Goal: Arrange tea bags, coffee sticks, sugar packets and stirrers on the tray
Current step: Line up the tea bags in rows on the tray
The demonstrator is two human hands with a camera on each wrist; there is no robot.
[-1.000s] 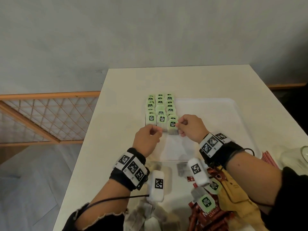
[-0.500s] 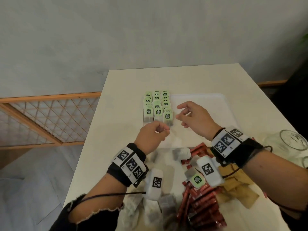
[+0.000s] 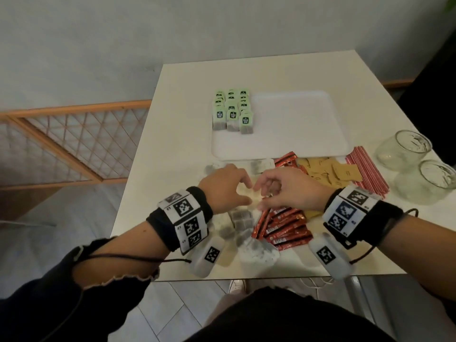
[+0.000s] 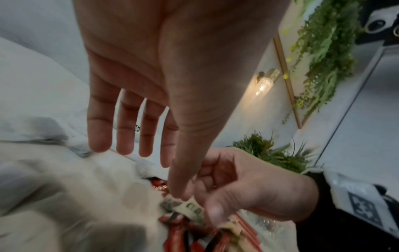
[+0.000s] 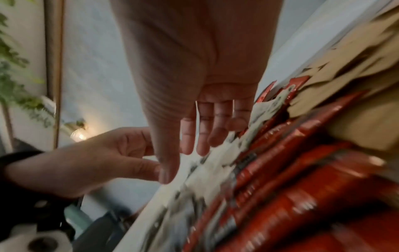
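Note:
Green-tagged tea bags (image 3: 232, 112) lie in three neat columns on the left part of the white tray (image 3: 303, 124). Between the tray and the table's front edge are loose tea bags (image 3: 243, 219), red coffee sticks (image 3: 283, 228), brown sugar packets (image 3: 330, 169) and red-striped stirrers (image 3: 367, 171). My left hand (image 3: 246, 192) and right hand (image 3: 260, 196) meet low over the loose pile, fingertips almost touching. The left wrist view shows the left hand (image 4: 151, 168) with straight fingers holding nothing. The right hand (image 5: 185, 162) hangs relaxed with its fingertips (image 5: 215, 138) at the blurred tea bags (image 5: 218, 158).
Two glass jars (image 3: 404, 149) (image 3: 434, 181) stand at the table's right edge, beside the stirrers. The right two thirds of the tray hold nothing. A wooden lattice fence (image 3: 74, 141) runs left of the table.
Both hands have drawn back from the tea bag rows on the tray to the loose pile near the front edge. A tea bag now lies at the front of the right column.

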